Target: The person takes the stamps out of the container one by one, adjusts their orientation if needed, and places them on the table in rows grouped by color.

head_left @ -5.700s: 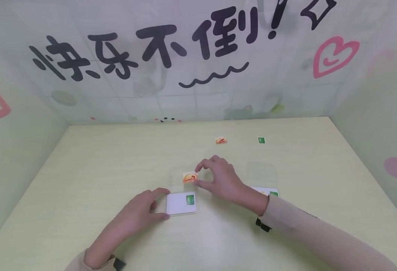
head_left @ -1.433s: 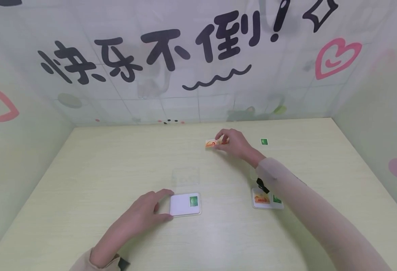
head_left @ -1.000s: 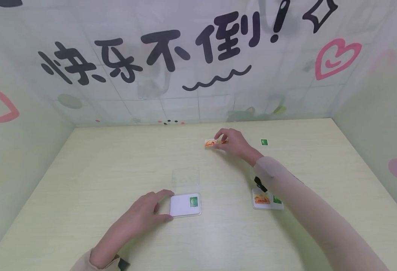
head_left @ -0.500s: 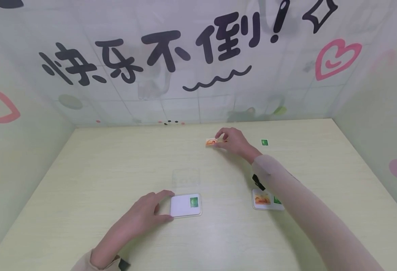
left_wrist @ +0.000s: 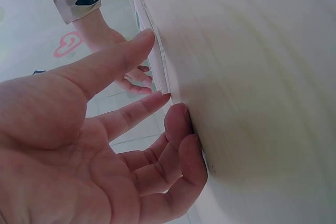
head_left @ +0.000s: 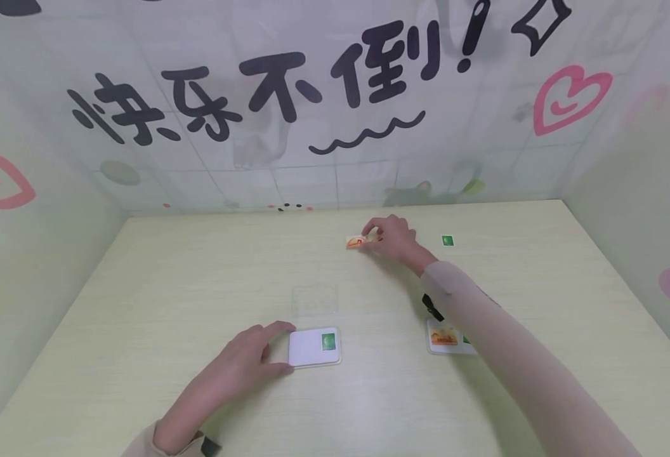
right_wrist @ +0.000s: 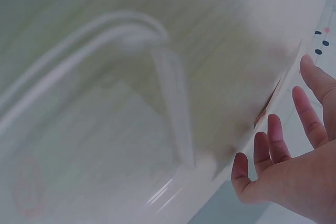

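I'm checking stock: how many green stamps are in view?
3: one green stamp on the left card, one on the right card, partly behind the sleeve, one on the table, farther back. The sleeve may hide more.

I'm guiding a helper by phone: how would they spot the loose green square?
Follow the pale table to the lettered back wall. Near that edge, right of the person's right hand, lies a small white-bordered green square. Alone among the green squares, it lies directly on the table, not a white card.

Room lies between the left card [head_left: 303,348] and right card [head_left: 443,349], which the right sleeve [head_left: 509,346] overhangs.
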`<state>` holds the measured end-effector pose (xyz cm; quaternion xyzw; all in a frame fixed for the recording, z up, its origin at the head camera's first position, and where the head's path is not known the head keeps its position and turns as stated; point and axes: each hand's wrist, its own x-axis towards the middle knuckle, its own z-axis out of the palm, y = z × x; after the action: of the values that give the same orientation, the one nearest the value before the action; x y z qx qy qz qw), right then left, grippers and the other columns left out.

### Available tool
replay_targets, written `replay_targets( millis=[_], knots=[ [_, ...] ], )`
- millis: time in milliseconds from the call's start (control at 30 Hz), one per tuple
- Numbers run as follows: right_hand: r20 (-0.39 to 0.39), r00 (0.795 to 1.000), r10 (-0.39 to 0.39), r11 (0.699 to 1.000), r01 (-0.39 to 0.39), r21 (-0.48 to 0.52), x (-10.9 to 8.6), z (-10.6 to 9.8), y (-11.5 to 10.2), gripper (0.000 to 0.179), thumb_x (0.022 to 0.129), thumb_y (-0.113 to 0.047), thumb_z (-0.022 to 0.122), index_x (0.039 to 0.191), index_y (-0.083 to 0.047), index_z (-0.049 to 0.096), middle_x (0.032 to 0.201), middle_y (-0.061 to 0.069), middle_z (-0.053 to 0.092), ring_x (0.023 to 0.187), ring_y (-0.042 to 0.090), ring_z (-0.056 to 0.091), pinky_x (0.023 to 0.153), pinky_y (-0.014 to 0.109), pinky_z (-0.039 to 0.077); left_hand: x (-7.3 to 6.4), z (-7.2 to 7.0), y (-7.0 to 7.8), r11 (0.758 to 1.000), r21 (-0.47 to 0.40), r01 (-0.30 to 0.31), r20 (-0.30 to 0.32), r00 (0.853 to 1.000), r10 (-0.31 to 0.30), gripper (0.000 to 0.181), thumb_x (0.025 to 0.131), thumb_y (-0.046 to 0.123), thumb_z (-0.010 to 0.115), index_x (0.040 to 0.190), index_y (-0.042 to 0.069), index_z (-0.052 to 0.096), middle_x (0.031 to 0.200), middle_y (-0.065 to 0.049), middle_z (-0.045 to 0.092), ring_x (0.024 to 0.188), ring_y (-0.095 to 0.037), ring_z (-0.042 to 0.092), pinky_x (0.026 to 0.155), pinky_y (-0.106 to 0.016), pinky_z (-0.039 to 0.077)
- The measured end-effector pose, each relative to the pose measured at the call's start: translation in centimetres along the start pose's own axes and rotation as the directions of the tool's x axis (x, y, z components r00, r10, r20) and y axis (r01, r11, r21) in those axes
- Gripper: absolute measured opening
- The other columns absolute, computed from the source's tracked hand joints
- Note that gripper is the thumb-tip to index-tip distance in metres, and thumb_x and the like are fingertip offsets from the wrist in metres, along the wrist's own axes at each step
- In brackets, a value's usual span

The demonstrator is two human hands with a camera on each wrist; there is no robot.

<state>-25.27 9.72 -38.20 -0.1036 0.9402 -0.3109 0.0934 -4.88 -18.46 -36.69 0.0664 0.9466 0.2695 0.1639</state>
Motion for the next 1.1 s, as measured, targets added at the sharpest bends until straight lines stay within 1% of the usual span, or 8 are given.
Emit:
replay_targets(
  millis=[167, 433, 767, 1100],
  knots=[
    [-0.006, 1.000, 0.013, 1.000, -0.013, 0.000, -0.05, -0.05, -0.06, 0.030, 0.095, -0.030, 0.080, 0.120, -0.013, 0.073, 0.128, 0.019, 0.063, 0.125, 0.039, 0.050, 0.107, 0.065, 0.034, -0.01, -0.01, 0.01, 1.000, -0.003, -0.003, 0.002, 1.000, 0.003, 0.064, 0.084, 0.020, 0.090, 0.142, 0.022, 0.062, 0.080, -0.004, 0.048, 0.074, -0.018, 0.041, 0.064, -0.029, 0.033],
    [0.002, 1.000, 0.030, 1.000, -0.030, 0.004, 0.00, 0.04, -0.08, 0.030, 0.096, -0.029, 0.079, 0.121, -0.013, 0.072, 0.132, 0.020, 0.059, 0.129, 0.040, 0.045, 0.109, 0.065, 0.030, -0.02, -0.01, -0.04, 1.000, -0.007, -0.002, 0.001, 1.000, 0.002, 0.064, 0.084, 0.020, 0.090, 0.141, 0.022, 0.063, 0.080, -0.004, 0.048, 0.074, -0.018, 0.041, 0.064, -0.029, 0.033],
    [0.007, 0.998, 0.056, 0.998, -0.057, 0.011, 0.18, 0.26, 0.01, 0.028, 0.097, -0.029, 0.078, 0.121, -0.015, 0.073, 0.133, 0.018, 0.055, 0.131, 0.039, 0.041, 0.112, 0.064, 0.027, 0.00, 0.03, -0.05, 1.000, -0.007, -0.012, -0.007, 1.000, 0.012, 0.064, 0.084, 0.020, 0.090, 0.141, 0.022, 0.063, 0.080, -0.004, 0.048, 0.074, -0.018, 0.041, 0.065, -0.029, 0.033],
    [0.001, 0.999, 0.040, 0.999, -0.040, -0.009, 0.16, 0.39, 0.09, 0.029, 0.097, -0.030, 0.078, 0.121, -0.014, 0.073, 0.131, 0.019, 0.055, 0.129, 0.040, 0.040, 0.111, 0.064, 0.028, -0.10, 0.02, 0.01, 1.000, -0.001, -0.007, -0.006, 1.000, 0.007, 0.063, 0.085, 0.021, 0.089, 0.141, 0.023, 0.062, 0.080, -0.003, 0.048, 0.075, -0.018, 0.041, 0.065, -0.030, 0.034]
  ],
)
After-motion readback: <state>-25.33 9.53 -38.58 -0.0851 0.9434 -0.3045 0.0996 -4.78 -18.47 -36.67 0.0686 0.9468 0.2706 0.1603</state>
